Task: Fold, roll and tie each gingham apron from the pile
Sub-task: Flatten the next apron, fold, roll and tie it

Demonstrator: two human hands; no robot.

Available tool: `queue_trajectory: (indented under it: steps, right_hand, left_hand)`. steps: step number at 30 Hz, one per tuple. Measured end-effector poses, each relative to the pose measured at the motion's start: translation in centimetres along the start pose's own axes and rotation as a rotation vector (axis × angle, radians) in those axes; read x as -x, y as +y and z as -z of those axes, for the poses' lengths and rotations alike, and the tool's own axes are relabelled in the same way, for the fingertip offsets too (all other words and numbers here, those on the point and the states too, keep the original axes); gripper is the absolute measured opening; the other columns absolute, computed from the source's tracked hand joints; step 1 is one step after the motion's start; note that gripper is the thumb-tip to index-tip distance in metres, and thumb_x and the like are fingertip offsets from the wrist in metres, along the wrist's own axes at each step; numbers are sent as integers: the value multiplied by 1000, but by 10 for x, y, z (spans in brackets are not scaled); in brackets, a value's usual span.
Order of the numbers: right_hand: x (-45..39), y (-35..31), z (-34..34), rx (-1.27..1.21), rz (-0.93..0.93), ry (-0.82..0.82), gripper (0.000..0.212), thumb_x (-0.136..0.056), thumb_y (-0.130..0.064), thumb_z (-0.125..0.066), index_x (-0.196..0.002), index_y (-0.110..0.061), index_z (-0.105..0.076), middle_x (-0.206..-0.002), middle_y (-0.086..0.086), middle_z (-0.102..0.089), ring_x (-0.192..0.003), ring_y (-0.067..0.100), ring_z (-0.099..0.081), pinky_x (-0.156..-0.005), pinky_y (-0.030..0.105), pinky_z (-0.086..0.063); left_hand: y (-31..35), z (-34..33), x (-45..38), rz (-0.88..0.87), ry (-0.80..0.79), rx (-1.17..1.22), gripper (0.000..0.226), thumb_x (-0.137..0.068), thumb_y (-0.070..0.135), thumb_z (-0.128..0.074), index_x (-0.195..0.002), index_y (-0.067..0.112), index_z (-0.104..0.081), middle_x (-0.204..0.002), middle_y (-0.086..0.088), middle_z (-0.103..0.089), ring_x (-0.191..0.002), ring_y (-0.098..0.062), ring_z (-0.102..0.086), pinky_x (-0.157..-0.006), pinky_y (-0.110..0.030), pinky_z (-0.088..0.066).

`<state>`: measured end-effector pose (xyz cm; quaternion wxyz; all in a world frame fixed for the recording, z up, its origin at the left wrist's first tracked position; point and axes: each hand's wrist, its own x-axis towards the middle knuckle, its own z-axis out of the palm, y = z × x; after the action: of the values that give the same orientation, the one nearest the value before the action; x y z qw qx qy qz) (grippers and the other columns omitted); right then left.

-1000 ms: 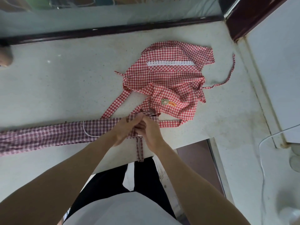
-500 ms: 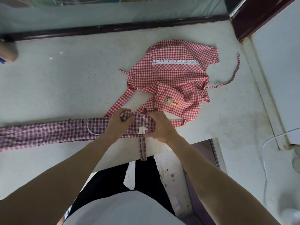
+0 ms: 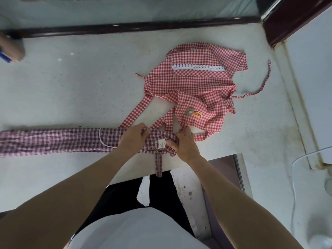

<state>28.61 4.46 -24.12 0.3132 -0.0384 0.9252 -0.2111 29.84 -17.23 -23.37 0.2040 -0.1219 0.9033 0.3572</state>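
Both your hands are clamped on the right end of the folded dark gingham apron [image 3: 59,141]: your left hand [image 3: 133,138] curls over the top edge, and your right hand [image 3: 183,143] pinches the turned-in end by the white label [image 3: 161,145]. Its long axis runs leftward along the counter [image 3: 71,83], so rolling travels toward your left arm. The red gingham apron [image 3: 195,87] lies just behind, its straps touching your work, and a tie [image 3: 158,165] dangles over the counter's edge.

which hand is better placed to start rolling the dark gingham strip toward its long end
Probably the right hand: it grips the folded end of the dark gingham apron, by the white label, so it can turn that end over. The left hand sits further along the strip, placed to steady it.
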Motion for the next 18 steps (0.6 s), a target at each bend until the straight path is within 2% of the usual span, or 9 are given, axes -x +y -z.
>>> queue_trajectory:
  steps: [2,4,6,7,9,11,14,18]
  right_hand:
    - [3,-4,0,-57,-19,-14,94,-78,-88,-24,-138,-21,-49,-145,11,-27,-136,34,-30,-110,51,-39]
    - [6,-14,2,-153,-31,25,65,-93,-61,-51,-145,-23,-41,-139,9,-30,-127,25,-40,-105,37,-42]
    - [11,-24,2,-305,-101,144,70,-89,-38,-72,-146,-21,-36,-134,7,-33,-115,16,-42,-97,32,-44]
    - [13,-27,0,-374,-175,216,74,-83,-35,-79,-141,-17,-38,-131,7,-35,-110,15,-42,-95,31,-45]
    - [16,-31,-6,-471,-332,307,74,-73,-37,-87,-126,-12,-43,-123,4,-41,-103,16,-47,-89,28,-46]
    - [14,-31,-12,-591,-476,234,66,-68,-45,-87,-114,-13,-53,-111,0,-58,-99,19,-61,-88,32,-54]
    - [11,-30,-13,-813,-619,74,48,-68,-56,-85,-89,-15,-70,-85,-2,-74,-83,18,-71,-83,38,-61]
    - [10,-33,-5,-1025,-678,56,44,-62,-37,-95,-90,-11,-73,-86,3,-77,-74,17,-71,-72,32,-60]
  left_hand:
    - [-1,-2,1,-18,22,-67,24,-101,34,-50,-98,13,-60,-81,-5,-63,-76,-25,-61,-72,-41,-53]
    - [0,-2,1,-30,38,-206,25,-101,36,-49,-101,14,-62,-91,-5,-65,-89,-27,-61,-87,-44,-49]
    - [0,-3,-1,-47,98,-359,25,-98,37,-55,-109,15,-61,-107,-7,-60,-106,-27,-55,-99,-44,-42]
    - [2,-3,1,-66,147,-397,26,-94,34,-61,-111,14,-61,-112,-9,-57,-109,-28,-51,-100,-44,-41]
    - [5,-5,6,-170,251,-393,23,-86,20,-72,-105,11,-61,-106,-11,-55,-98,-28,-51,-90,-45,-48]
    - [8,-8,12,-268,183,-366,15,-85,5,-69,-94,11,-60,-95,-6,-54,-82,-21,-49,-79,-41,-52]
    - [10,-14,20,-144,-10,-304,12,-92,6,-58,-101,12,-54,-100,-2,-50,-86,-20,-53,-76,-34,-51]
    - [12,-16,15,20,-41,-72,13,-89,5,-54,-102,3,-49,-100,-11,-49,-93,-26,-51,-72,-32,-39]
